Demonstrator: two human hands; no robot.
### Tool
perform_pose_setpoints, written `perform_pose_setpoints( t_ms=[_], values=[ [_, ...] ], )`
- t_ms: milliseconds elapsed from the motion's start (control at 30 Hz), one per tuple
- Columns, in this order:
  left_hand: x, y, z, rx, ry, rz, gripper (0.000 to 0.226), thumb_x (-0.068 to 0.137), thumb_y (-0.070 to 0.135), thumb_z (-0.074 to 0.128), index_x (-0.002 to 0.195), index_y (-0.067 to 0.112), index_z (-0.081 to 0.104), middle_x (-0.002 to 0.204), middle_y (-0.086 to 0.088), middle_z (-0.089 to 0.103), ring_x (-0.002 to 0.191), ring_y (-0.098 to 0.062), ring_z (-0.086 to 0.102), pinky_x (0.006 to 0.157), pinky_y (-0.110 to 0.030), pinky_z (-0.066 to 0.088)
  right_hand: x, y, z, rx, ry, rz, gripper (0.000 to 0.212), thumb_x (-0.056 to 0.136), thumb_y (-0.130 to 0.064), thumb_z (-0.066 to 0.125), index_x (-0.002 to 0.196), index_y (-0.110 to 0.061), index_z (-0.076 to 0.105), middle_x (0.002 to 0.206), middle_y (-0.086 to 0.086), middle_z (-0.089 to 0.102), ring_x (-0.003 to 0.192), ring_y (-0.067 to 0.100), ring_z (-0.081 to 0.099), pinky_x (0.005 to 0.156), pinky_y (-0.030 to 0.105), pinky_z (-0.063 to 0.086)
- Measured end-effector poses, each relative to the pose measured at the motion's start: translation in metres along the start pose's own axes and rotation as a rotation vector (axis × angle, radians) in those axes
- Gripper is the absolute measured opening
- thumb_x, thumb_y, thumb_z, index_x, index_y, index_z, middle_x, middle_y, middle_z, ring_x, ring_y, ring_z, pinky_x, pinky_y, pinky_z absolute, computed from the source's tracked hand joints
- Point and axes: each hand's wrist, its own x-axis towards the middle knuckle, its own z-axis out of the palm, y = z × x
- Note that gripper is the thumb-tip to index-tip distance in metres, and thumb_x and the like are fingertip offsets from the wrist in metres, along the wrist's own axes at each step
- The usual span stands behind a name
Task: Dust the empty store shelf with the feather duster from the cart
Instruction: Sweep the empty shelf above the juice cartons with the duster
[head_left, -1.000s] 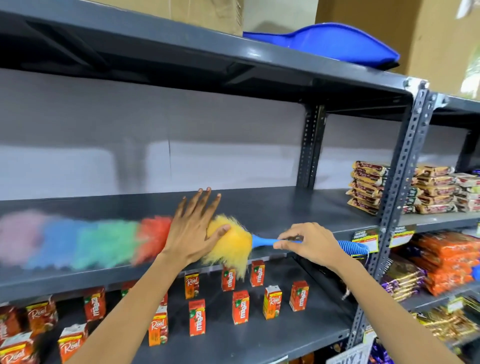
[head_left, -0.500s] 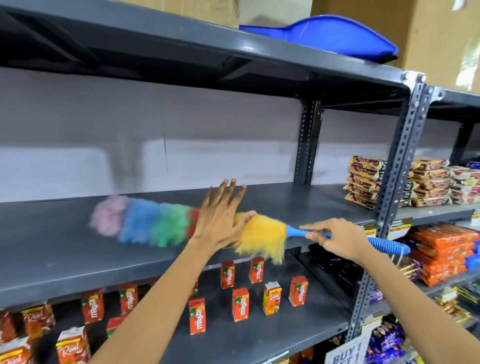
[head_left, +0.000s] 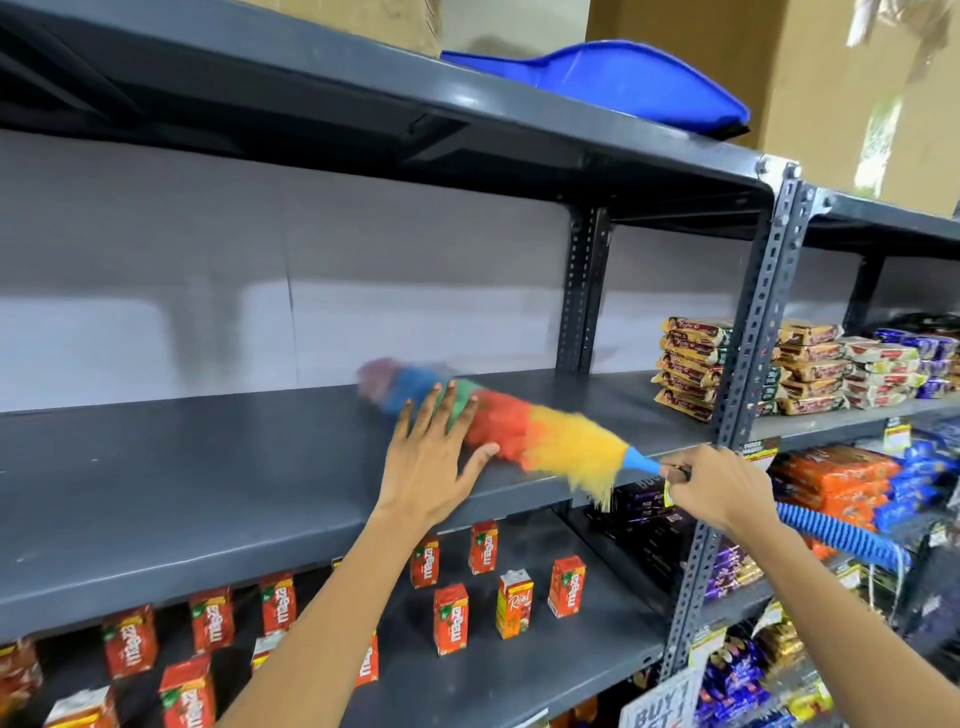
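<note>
A rainbow feather duster (head_left: 550, 436) lies slanted across the right part of the bare grey shelf (head_left: 182, 467), its pink tip blurred near the back wall. My right hand (head_left: 711, 488) grips its blue handle just past the shelf's front edge, beside the metal upright. My left hand (head_left: 431, 462) is spread flat, fingers apart, over the shelf in front of the duster's green and red sections; whether it touches the feathers is unclear. The ribbed end of the handle sticks out behind my right wrist.
A perforated metal upright (head_left: 748, 395) stands right of the duster. Stacked snack packets (head_left: 696, 364) fill the neighbouring shelf. Small red juice cartons (head_left: 452, 618) stand on the shelf below. A blue dustpan (head_left: 623, 83) rests on the top shelf.
The duster has swept from the shelf's left side to its right and now angles toward the back wall. Both hands have moved right with it.
</note>
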Motion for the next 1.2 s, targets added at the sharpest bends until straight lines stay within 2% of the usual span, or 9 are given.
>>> perform_pose_setpoints(
  t_ms=[67, 200, 300, 467, 667, 800, 900, 1067, 1200],
  values=[
    [-0.001, 0.001, -0.002, 0.036, 0.006, -0.003, 0.076, 0.084, 0.064, 0.000, 0.144, 0.021, 0.018, 0.156, -0.008, 0.016, 0.144, -0.024, 0.007, 0.116, -0.045, 0.005, 0.001, -0.007, 0.003, -0.002, 0.045, 0.002, 0.025, 0.083, -0.022, 0.052, 0.058, -0.024, 0.054, 0.048, -0.004, 0.041, 0.058, 0.030, 0.051, 0.047, 0.026, 0.032],
    [-0.002, 0.001, -0.007, 0.008, 0.030, -0.011, 0.074, 0.086, 0.061, 0.003, 0.143, 0.019, 0.023, 0.155, -0.010, 0.018, 0.144, -0.025, 0.010, 0.116, -0.045, 0.007, 0.000, -0.011, 0.002, 0.109, 0.053, -0.097, 0.022, 0.087, -0.049, 0.055, 0.098, -0.041, 0.072, 0.071, -0.004, 0.069, 0.065, 0.025, 0.060, 0.054, 0.026, 0.041],
    [-0.004, -0.004, -0.010, -0.005, 0.038, -0.034, 0.064, 0.091, 0.056, 0.017, 0.144, 0.020, 0.019, 0.156, -0.010, 0.012, 0.144, -0.025, 0.006, 0.116, -0.043, 0.002, -0.002, -0.011, -0.002, 0.057, 0.017, -0.120, 0.027, 0.087, -0.055, 0.053, 0.106, -0.044, 0.069, 0.089, -0.004, 0.074, 0.080, 0.024, 0.067, 0.058, 0.027, 0.045],
    [-0.026, -0.031, -0.029, 0.069, 0.059, -0.114, 0.071, 0.087, 0.058, 0.004, 0.143, 0.018, 0.024, 0.154, -0.012, 0.021, 0.143, -0.028, 0.014, 0.116, -0.045, 0.007, 0.001, -0.045, -0.010, -0.031, 0.088, -0.166, 0.025, 0.091, -0.045, 0.050, 0.101, -0.039, 0.072, 0.074, 0.002, 0.066, 0.073, 0.027, 0.064, 0.050, 0.027, 0.038],
    [-0.061, -0.084, -0.063, 0.085, 0.130, -0.241, 0.067, 0.090, 0.055, 0.012, 0.139, 0.015, 0.033, 0.152, -0.013, 0.026, 0.141, -0.029, 0.021, 0.114, -0.048, 0.015, 0.000, -0.104, -0.002, 0.296, -0.167, -0.326, 0.019, 0.085, -0.051, 0.059, 0.095, -0.042, 0.074, 0.055, -0.022, 0.058, 0.065, 0.009, 0.061, 0.061, 0.026, 0.045],
    [-0.087, -0.112, -0.080, 0.135, 0.154, -0.322, 0.064, 0.091, 0.051, 0.016, 0.136, 0.012, 0.039, 0.148, -0.016, 0.036, 0.138, -0.031, 0.029, 0.113, -0.049, 0.020, 0.003, -0.147, 0.007, 0.115, 0.005, -0.299, 0.023, 0.089, -0.041, 0.053, 0.098, -0.035, 0.074, 0.072, -0.002, 0.065, 0.075, 0.027, 0.063, 0.061, 0.029, 0.044],
    [-0.098, -0.124, -0.086, 0.137, 0.165, -0.385, 0.055, 0.095, 0.048, 0.027, 0.136, 0.012, 0.038, 0.149, -0.015, 0.034, 0.139, -0.030, 0.027, 0.114, -0.047, 0.018, 0.004, -0.175, 0.006, 0.128, 0.090, -0.379, 0.021, 0.087, -0.043, 0.054, 0.093, -0.039, 0.074, 0.055, -0.010, 0.055, 0.058, 0.021, 0.055, 0.047, 0.023, 0.035],
    [-0.100, -0.128, -0.089, 0.111, 0.173, -0.384, 0.052, 0.096, 0.041, 0.033, 0.140, 0.013, 0.032, 0.152, -0.013, 0.027, 0.141, -0.027, 0.020, 0.116, -0.043, 0.009, 0.001, -0.214, 0.006, 0.439, -0.209, -0.597, 0.011, 0.079, -0.055, 0.061, 0.073, -0.053, 0.070, 0.061, -0.022, 0.070, 0.049, -0.005, 0.062, 0.055, 0.022, 0.045],
    [-0.107, -0.134, -0.097, 0.139, 0.198, -0.377, 0.053, 0.094, 0.043, 0.030, 0.137, 0.012, 0.037, 0.149, -0.014, 0.033, 0.139, -0.029, 0.026, 0.115, -0.047, 0.015, 0.010, -0.247, 0.007, 0.255, -0.051, -0.591, 0.021, 0.085, -0.049, 0.058, 0.098, -0.041, 0.073, 0.081, -0.002, 0.075, 0.083, 0.025, 0.067, 0.064, 0.030, 0.042]
  ],
)
